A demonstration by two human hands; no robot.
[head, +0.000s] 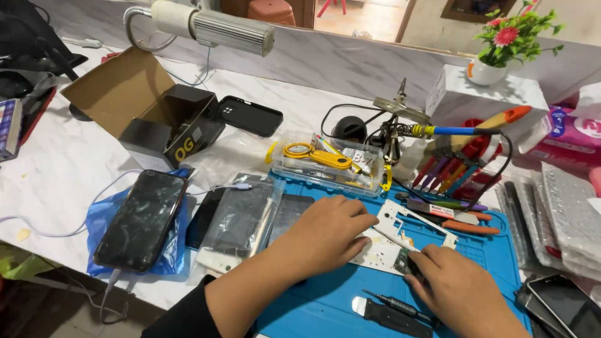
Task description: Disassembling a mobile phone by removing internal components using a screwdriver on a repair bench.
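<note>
My left hand (325, 235) lies palm down on a white phone frame (410, 226) that rests on a blue work mat (494, 250). Its fingers are curled and press on the frame's left part. My right hand (460, 288) sits at the frame's lower right corner, fingertips pinched on a small dark circuit part (404, 261) there. Just below my hands, a black-handled screwdriver (400, 308) and a metal pry tool (362, 307) lie on the mat.
A dark phone (141, 219) lies on a blue bag at left, beside bagged screens (241, 216). A clear tray of tools (328, 163), a soldering iron (463, 129), a screwdriver rack (454, 169) and an open black box (172, 125) stand behind. More phones (563, 303) lie at right.
</note>
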